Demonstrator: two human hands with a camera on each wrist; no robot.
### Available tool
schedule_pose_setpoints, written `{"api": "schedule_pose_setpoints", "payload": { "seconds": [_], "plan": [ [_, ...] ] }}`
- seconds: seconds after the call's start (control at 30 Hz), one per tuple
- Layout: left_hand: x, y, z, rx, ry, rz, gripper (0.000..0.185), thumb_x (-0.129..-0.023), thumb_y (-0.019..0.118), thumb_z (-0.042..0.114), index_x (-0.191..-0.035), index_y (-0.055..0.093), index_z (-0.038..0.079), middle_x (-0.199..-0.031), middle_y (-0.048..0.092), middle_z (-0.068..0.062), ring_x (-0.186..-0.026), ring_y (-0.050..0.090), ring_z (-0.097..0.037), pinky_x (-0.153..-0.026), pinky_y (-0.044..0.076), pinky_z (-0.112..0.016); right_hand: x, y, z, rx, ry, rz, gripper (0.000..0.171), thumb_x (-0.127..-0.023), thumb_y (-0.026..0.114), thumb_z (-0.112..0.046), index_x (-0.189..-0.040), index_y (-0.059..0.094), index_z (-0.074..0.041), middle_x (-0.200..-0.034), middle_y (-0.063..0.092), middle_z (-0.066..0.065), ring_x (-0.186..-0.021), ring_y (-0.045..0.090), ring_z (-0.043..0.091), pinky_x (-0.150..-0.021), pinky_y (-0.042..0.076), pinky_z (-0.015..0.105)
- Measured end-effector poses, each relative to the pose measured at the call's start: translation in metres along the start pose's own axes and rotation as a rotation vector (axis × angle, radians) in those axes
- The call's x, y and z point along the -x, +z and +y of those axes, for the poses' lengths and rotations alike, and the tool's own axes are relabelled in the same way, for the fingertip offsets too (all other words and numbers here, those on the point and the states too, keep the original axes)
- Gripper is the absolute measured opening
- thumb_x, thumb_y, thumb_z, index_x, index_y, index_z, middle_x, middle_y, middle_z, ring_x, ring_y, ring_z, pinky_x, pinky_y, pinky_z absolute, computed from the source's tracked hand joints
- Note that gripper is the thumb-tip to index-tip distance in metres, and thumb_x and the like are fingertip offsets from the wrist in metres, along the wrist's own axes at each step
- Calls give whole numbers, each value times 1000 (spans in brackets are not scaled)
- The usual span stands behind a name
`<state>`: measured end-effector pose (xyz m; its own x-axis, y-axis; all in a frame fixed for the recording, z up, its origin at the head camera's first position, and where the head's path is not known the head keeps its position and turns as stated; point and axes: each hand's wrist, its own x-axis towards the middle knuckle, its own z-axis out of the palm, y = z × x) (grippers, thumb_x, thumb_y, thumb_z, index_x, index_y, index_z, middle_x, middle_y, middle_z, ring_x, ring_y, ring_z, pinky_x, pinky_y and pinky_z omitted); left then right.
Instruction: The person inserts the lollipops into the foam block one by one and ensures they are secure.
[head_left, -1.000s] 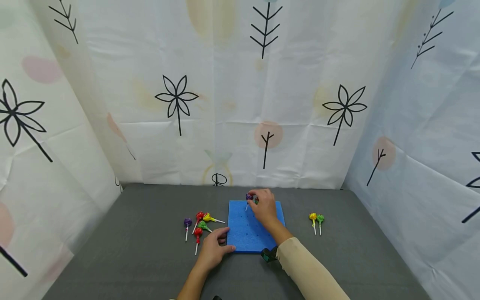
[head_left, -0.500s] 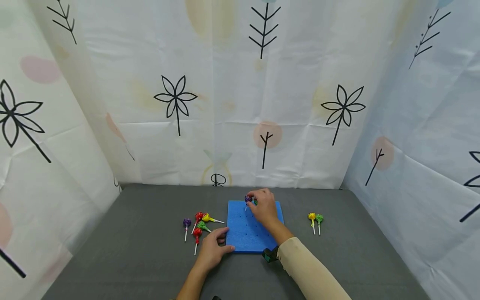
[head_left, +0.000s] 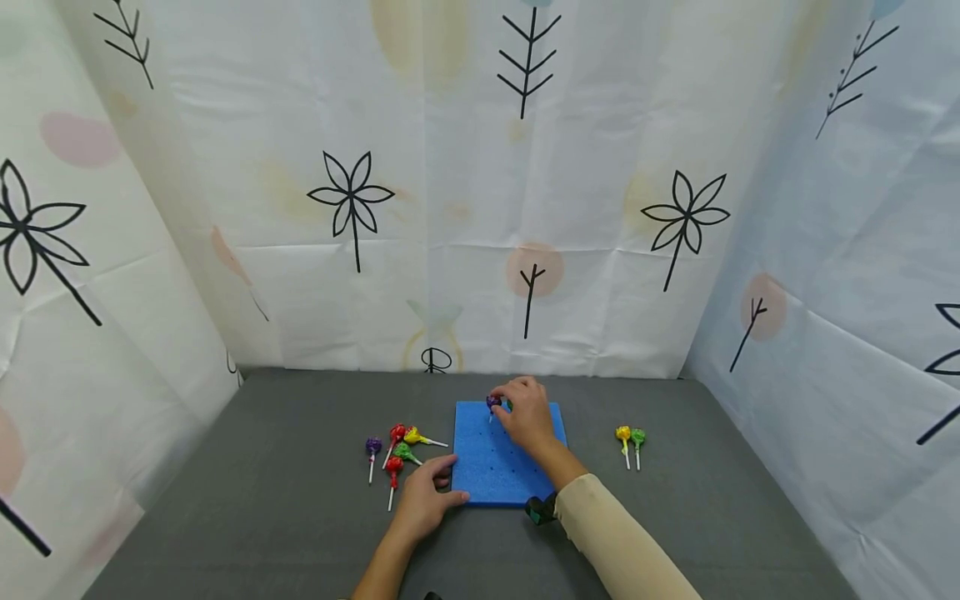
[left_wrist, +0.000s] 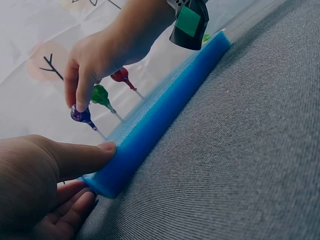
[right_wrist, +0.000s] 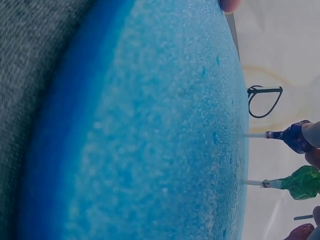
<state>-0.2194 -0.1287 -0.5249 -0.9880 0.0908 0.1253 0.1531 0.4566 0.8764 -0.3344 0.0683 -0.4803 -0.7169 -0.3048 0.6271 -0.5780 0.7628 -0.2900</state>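
Note:
A blue foam board (head_left: 480, 454) with small holes lies on the table. My left hand (head_left: 426, 502) grips its near left corner, thumb on the front edge and fingers at the side. At the far side, my right hand (head_left: 527, 414) pinches the head of a purple lollipop (left_wrist: 79, 114) between thumb and fingers. In the right wrist view its stick stands upright in the board. Right beside it a green lollipop (right_wrist: 302, 183) is planted. A red lollipop (left_wrist: 120, 75) stands beyond that in the left wrist view; the right hand hides most of both from the head camera.
Left of the board lie several loose lollipops: a purple one (head_left: 373, 447), a yellow one (head_left: 414, 435), a green one (head_left: 405, 452) and red ones (head_left: 395, 465). To the right lie a yellow lollipop (head_left: 623, 434) and a green lollipop (head_left: 638, 437). Printed curtains (head_left: 465, 200) surround the grey table (head_left: 300, 467).
The right hand has lowered the purple lollipop slightly and less of its stick shows above the board. The left hand stays at the corner.

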Motion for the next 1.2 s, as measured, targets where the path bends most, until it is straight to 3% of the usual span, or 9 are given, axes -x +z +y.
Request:
{"api": "schedule_pose_setpoints", "payload": {
  "seconds": [0.73, 0.97, 1.2],
  "plan": [
    [-1, 1, -1, -1, -35, -5, 62, -75, 84, 14, -129, 59, -2, -123, 59, -19, -105, 61, -31, -87, 52, -45, 2, -3, -1, -44, -16, -5, 14, -80, 81, -13, -92, 74, -14, -87, 68, 1, -98, 54, 25, -93, 41, 50],
    [-1, 1, -2, 2, -16, -9, 61, -75, 84, 12, -128, 59, -3, -121, 60, -20, -105, 61, -32, -87, 52, -45, 2, -4, -2, -52, 23, -29, 14, -81, 81, -15, -93, 75, -17, -92, 69, -1, -100, 54, 23, -91, 41, 49],
    [-2, 1, -2, -9, -22, -3, 61, -75, 84, 13, -128, 59, -2, -121, 60, -19, -105, 61, -32, -87, 52, -45, -1, -8, -1, -115, 21, 2, 14, -81, 80, -12, -94, 75, -14, -90, 69, 4, -103, 54, 27, -89, 40, 53]
  ]
}}
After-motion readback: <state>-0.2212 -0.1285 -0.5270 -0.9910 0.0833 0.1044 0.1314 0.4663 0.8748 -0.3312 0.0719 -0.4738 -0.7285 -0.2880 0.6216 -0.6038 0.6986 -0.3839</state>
